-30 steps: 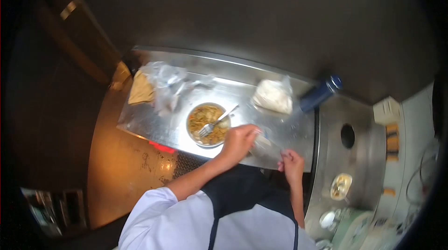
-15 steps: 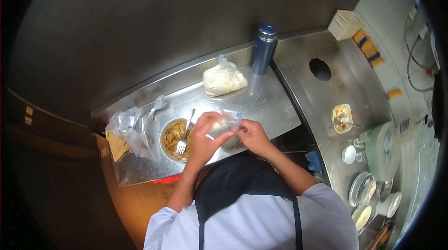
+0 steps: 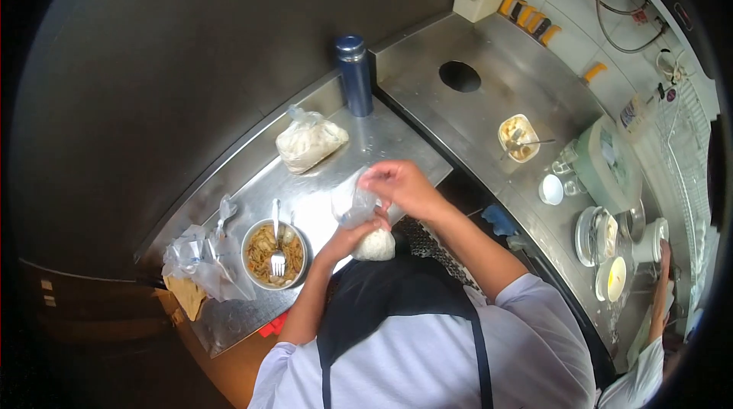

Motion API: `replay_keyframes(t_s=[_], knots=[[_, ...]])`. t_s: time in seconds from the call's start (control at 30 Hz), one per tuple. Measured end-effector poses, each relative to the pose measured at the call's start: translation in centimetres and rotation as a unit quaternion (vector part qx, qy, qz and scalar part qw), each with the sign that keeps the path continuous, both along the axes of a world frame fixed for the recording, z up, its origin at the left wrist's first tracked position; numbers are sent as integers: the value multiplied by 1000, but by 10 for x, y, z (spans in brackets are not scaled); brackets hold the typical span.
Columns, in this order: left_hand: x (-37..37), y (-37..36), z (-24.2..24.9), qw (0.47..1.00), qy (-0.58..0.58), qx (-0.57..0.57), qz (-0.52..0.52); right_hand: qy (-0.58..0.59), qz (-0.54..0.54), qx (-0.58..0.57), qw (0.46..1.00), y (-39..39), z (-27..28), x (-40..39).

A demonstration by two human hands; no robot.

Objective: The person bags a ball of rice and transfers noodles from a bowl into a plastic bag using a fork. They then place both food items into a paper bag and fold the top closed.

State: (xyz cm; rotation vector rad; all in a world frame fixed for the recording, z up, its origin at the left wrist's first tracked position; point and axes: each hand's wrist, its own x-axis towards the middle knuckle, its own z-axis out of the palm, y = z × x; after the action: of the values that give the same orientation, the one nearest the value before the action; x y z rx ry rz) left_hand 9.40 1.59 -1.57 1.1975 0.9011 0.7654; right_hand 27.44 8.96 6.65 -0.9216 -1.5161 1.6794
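Observation:
My left hand [image 3: 353, 235] is wrapped round the neck of a clear plastic bag [image 3: 374, 245] with white contents, close to my apron. Just above it, my right hand [image 3: 397, 186] pinches the upper, loose plastic of the same bag. A bowl of noodles [image 3: 263, 245] with a fork [image 3: 277, 260] resting in it stands to the left on the metal counter [image 3: 305, 199]. Beyond my hands lies another tied bag of white food [image 3: 308, 142], beside an upright blue flask [image 3: 355, 77].
Crumpled plastic bags [image 3: 202, 256] lie at the counter's left end. On the right counter are a food tub [image 3: 518, 138] with cutlery, a white cup [image 3: 550, 189], a green container [image 3: 607, 164] and stacked dishes [image 3: 592, 237]. Another person's arm [image 3: 661, 294] reaches in at the far right.
The view has turned toward the right. The held bag's white contents now show below my left hand, and my right hand has moved above it. Another person's arm has appeared.

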Motion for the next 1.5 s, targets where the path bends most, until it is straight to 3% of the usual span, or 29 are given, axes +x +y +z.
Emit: replay_keyframes(t_s=[0.07, 0.13, 0.2, 0.3, 0.33, 0.37, 0.4, 0.5, 0.6, 0.67, 0.73, 0.77, 0.8, 0.87, 0.9, 0.97, 1.03, 1.13, 1.2, 1.23, 1.33, 1.37, 1.43, 1.47, 1.5], knots=[[5, 5, 5, 994, -106, 4, -35, 91, -128, -5, 988, 5, 25, 21], [9, 2, 10, 993, -93, -50, -48, 215, -254, 42, 942, 10, 47, 53], [11, 3, 11, 992, -74, -72, -71, 124, -316, 132, 931, -2, 67, 67], [17, 3, 26, 992, -75, -52, -82, -130, -115, 340, 924, -43, 74, 58], [20, 2, 29, 992, -76, -46, -87, -208, -74, 335, 916, -56, 78, 49], [22, -4, 19, 999, 29, -35, 2, -255, -92, 395, 878, -64, 64, 40], [25, -1, 13, 999, 41, -11, -7, -301, -109, 451, 833, -65, 46, 36], [33, -2, 11, 993, 99, 51, -30, -253, -96, 394, 878, -55, 25, 43], [37, -8, 22, 983, 151, 68, -76, -149, -147, 198, 958, -57, 65, 53], [31, 0, 3, 980, 128, 50, -145, -77, -244, 151, 955, -50, 68, 65], [31, 0, -11, 982, 81, 110, -128, -23, -349, 117, 930, -42, 81, 81], [31, -1, -16, 981, 58, 139, -119, -54, -355, 154, 920, -41, 82, 88], [31, -1, -17, 987, 49, 104, -110, -114, -325, 283, 895, -43, 87, 85], [29, 1, -18, 995, 35, 32, -94, -213, -257, 475, 814, -55, 90, 60], [26, -1, -21, 990, 91, 66, -84, -248, -229, 543, 769, -60, 87, 46], [21, -4, -27, 968, 200, 132, -66, -300, -144, 524, 784, -67, 54, 32], [21, -3, -25, 986, 121, 92, -74, -353, -14, 426, 833, -61, 7, 39], [16, -2, 1, 993, 69, -44, -80, -274, -124, 360, 883, -45, -13, 54], [10, -7, 19, 997, -20, -57, -50, -249, -150, 226, 930, -32, -28, 66], [7, -9, 12, 998, -4, -52, -36, -229, -160, 161, 947, -28, -28, 70], [-2, -13, -9, 998, -4, -65, 8, -183, -327, 141, 916, -25, -10, 73], [-5, -10, -15, 997, -11, -76, 25, -95, -350, 217, 906, -24, -5, 68], [-12, -3, -22, 998, 11, -66, 11, -119, -247, 320, 907, -47, 50, 53], [-16, -2, -24, 998, 24, -62, 5, -154, -166, 464, 857, -49, 51, 44], [-12, -3, -16, 999, 27, 38, 10, -142, -103, 481, 859, -53, 52, 28]])
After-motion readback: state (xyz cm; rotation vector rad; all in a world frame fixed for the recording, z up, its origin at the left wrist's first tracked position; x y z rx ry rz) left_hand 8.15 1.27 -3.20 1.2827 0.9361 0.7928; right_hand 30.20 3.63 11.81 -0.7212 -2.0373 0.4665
